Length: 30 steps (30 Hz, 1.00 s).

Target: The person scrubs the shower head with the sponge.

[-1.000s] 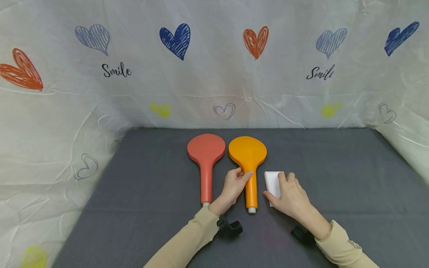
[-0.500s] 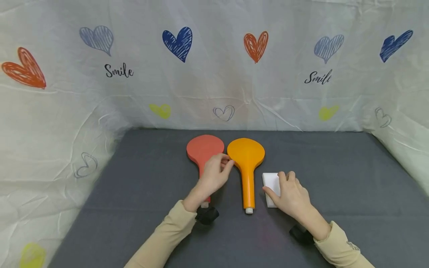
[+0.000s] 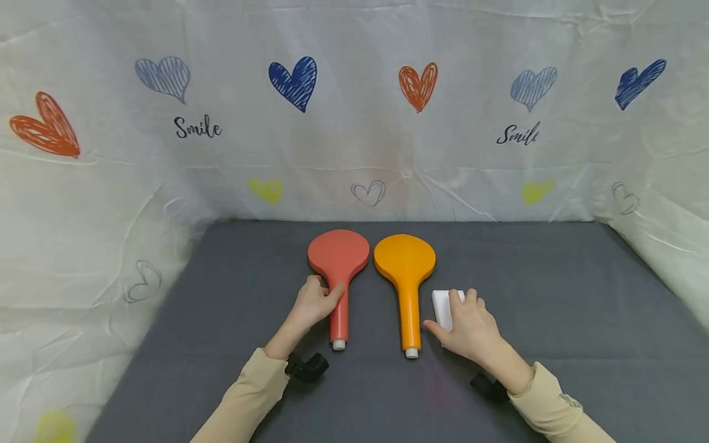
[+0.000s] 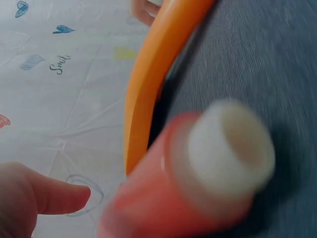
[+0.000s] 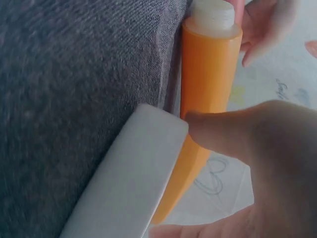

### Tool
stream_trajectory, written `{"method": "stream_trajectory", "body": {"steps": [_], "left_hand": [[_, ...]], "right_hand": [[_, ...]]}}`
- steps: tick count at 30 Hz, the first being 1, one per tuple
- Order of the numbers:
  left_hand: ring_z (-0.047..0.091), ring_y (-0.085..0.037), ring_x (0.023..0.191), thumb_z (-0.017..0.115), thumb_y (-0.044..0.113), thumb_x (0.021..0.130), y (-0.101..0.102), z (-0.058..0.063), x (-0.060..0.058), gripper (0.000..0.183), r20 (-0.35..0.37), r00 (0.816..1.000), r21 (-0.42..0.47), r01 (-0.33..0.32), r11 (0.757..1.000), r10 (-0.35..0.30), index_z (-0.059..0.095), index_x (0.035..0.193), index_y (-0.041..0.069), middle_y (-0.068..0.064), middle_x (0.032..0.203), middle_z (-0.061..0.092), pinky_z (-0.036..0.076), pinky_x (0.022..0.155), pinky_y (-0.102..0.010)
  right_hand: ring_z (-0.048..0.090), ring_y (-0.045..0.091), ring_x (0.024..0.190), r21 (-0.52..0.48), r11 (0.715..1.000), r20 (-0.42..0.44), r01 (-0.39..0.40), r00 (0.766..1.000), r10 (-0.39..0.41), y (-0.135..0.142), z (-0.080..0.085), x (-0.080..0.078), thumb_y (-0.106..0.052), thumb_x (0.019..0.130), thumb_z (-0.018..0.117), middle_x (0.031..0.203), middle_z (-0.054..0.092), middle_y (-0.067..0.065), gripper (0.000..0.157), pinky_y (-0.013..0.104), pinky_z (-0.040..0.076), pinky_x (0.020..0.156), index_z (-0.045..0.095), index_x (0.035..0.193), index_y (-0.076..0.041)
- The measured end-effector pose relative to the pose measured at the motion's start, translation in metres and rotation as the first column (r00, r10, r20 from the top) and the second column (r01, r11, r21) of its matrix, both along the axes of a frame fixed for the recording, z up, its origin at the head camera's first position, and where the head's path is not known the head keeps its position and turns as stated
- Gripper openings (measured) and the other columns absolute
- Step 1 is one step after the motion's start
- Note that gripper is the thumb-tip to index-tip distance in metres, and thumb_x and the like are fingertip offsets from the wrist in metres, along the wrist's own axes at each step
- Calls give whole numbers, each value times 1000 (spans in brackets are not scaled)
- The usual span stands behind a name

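Observation:
A red paddle-shaped thing (image 3: 338,249) with a round head and a white stub (image 3: 339,345) at its handle's end lies on the dark cloth. My left hand (image 3: 312,304) is at its handle; the left wrist view shows the thumb (image 4: 64,198) held apart from it, while the other fingers are hidden. Beside it lies a matching orange paddle-shaped thing (image 3: 405,258); its white stub (image 5: 214,17) looks threaded in the right wrist view. Over a smooth white block (image 3: 441,304), my right hand (image 3: 471,326) rests with its thumb stretched out to the left.
Dark grey cloth (image 3: 232,289) covers the table. White sheeting (image 3: 354,141) printed with hearts and "Smile" stands behind and along both sides. Each wrist bears a black camera mount, such as the left one (image 3: 308,368).
My left hand has left the orange paddle-shaped thing's handle and moved left, over to the red one's handle. The right hand stays at the white block. The head view has shifted slightly.

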<state>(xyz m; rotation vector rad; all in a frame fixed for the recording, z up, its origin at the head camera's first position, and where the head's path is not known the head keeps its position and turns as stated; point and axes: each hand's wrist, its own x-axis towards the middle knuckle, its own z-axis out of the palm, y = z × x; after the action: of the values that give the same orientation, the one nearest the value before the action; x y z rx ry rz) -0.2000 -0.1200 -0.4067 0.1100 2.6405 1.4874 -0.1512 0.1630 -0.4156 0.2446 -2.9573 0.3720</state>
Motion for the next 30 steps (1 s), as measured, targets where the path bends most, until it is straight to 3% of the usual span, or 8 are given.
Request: {"method": "stream_trajectory", "body": {"steps": [5, 8, 11, 14, 18, 22, 26, 30], "left_hand": [[42, -10, 45, 56, 14, 91, 0, -4, -3, 42, 78, 996, 105, -44, 994, 36, 41, 114, -18, -6, 57, 47, 37, 45, -25], [55, -12, 57, 58, 12, 90, -1, -5, -7, 35, 137, 990, 165, -61, 984, 39, 46, 109, -16, -13, 71, 58, 49, 57, -28], [61, -13, 67, 61, 10, 88, -3, -5, -10, 36, 199, 979, 213, -83, 973, 40, 48, 110, -16, -18, 88, 61, 54, 66, -32], [63, -15, 72, 63, 10, 87, -7, -3, -12, 39, 257, 966, 268, -97, 959, 26, 48, 113, -16, -19, 94, 60, 54, 71, -34], [66, -18, 74, 61, 8, 89, -12, -1, -14, 38, 272, 961, 349, -57, 935, -43, 49, 114, -18, -20, 93, 64, 54, 75, -37], [68, -22, 80, 58, 6, 91, -13, 1, -14, 36, 238, 966, 429, -16, 903, -96, 49, 115, -18, -21, 96, 64, 53, 78, -38], [67, -19, 80, 57, 5, 91, -11, 6, -11, 36, 144, 980, 457, 57, 888, -137, 47, 117, -17, -20, 98, 62, 53, 77, -37], [66, -17, 84, 58, 5, 90, -5, 13, -5, 40, 14, 974, 495, 188, 848, -224, 43, 121, -14, -24, 105, 58, 53, 80, -36]], "right_hand": [[46, 35, 73, 16, 1000, -3, -6, 1000, 6, -4, -3, 0, -35, 77, 70, 93, 44, 27, 57, 41, 46, 49, 51, 110, 8], [46, 36, 72, 12, 1000, -23, -12, 1000, 12, -5, -4, 1, -26, 76, 70, 92, 43, 26, 51, 42, 46, 49, 50, 108, 7], [46, 36, 72, 3, 1000, -19, -8, 1000, 8, -4, -3, 1, -24, 75, 69, 91, 43, 26, 50, 43, 46, 50, 50, 109, 8], [46, 35, 72, -16, 1000, 0, 11, 1000, -11, -2, -1, 1, -23, 76, 68, 91, 43, 25, 49, 42, 46, 51, 50, 110, 8], [46, 34, 72, -38, 999, -30, 26, 999, -27, 2, 5, 2, -21, 77, 66, 94, 44, 26, 46, 41, 45, 49, 52, 110, 7], [48, 35, 77, -61, 998, -146, 2, 989, -10, 5, 15, 3, -20, 78, 65, 104, 46, 27, 44, 40, 45, 47, 54, 113, 4], [49, 35, 82, -98, 991, -314, -92, 948, 57, 3, 30, 3, -19, 78, 65, 111, 48, 24, 44, 41, 46, 51, 55, 116, 0], [48, 35, 91, -109, 954, -488, -281, 851, 195, -9, 49, -1, -17, 78, 64, 121, 48, 21, 42, 42, 45, 63, 56, 116, -3]]}}
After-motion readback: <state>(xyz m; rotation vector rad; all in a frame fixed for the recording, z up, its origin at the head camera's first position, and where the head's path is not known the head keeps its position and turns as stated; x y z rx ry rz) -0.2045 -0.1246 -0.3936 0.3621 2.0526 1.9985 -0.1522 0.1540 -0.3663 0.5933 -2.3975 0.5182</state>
